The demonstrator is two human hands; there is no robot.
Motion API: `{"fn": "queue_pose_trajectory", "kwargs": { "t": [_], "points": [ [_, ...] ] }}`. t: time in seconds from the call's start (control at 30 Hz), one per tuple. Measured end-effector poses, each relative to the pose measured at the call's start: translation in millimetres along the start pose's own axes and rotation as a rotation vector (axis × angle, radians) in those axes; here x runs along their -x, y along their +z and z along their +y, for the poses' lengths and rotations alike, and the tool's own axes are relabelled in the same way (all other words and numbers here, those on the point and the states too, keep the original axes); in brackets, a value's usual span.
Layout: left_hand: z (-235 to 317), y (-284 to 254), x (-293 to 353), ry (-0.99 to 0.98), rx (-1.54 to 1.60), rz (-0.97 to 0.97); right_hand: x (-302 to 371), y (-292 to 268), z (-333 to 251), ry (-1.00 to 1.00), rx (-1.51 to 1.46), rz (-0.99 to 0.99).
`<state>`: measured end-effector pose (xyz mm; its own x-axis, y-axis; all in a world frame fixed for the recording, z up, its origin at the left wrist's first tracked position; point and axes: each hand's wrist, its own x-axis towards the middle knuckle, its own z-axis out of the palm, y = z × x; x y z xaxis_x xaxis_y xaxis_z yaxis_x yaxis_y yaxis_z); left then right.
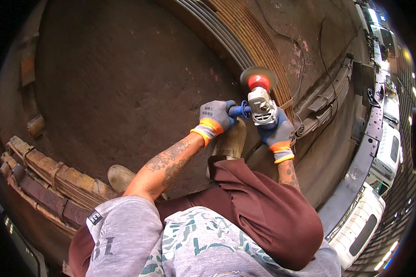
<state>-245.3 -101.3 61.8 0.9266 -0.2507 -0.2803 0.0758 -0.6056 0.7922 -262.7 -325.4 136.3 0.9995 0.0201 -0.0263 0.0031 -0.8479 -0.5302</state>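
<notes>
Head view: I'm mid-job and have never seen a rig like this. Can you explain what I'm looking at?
There is no robot here. One wide fisheye camera on a person's head looks down past their own shirt and legs, so straight edges bend near the rim.

The left hand and right hand are the person's, in grey-and-blue gloves with orange cuffs. Together they hold an angle grinder: the left grips its blue side handle, the right its body. The grinder's round disc overlaps a curved stack of steel strips in the picture; I can't tell whether it touches.

On the dark floor lie more strapped strip bundles, one at lower left and one at right.
</notes>
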Motion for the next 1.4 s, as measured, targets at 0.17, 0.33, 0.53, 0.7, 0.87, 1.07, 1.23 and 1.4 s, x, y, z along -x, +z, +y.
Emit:
{"fn": "queue_pose_trajectory", "kwargs": {
  "t": [0.17,0.33,0.53,0.7,0.87,1.07,1.23,1.4],
  "points": [
    [0.3,2.8,4.5,-0.034,0.064,0.048,-3.7,8.4,26.9,0.010,-0.020,-0.067],
    [-5.6,6.2,5.4,-0.063,0.032,0.038,-9.3,-1.4,-7.2,-0.074,0.061,-0.043],
    [-2.2,-5.6,-2.8,-0.035,0.048,0.063,-15.4,-4.4,-3.4,-0.006,0.110,-0.105],
    [-4.2,-2.7,-1.3,-0.064,0.067,0.080,-18.2,3.9,9.9,-0.017,0.012,-0.151],
    [-2.3,-8.1,-3.6,-0.054,0.082,0.081,-20.9,6.9,9.2,-0.055,0.047,-0.064],
    [-2.5,-3.6,-3.9,-0.053,0.075,0.076,-23.0,7.8,22.3,-0.037,0.032,-0.110],
    [-7.8,-4.6,-3.7,-0.076,0.091,0.085,-28.3,2.2,5.0,-0.095,0.072,-0.092],
    [-7.1,-12.3,-7.8,-0.057,0.076,0.137,-38.7,-5.5,-17.8,-0.092,0.085,-0.106]
  ]
}}
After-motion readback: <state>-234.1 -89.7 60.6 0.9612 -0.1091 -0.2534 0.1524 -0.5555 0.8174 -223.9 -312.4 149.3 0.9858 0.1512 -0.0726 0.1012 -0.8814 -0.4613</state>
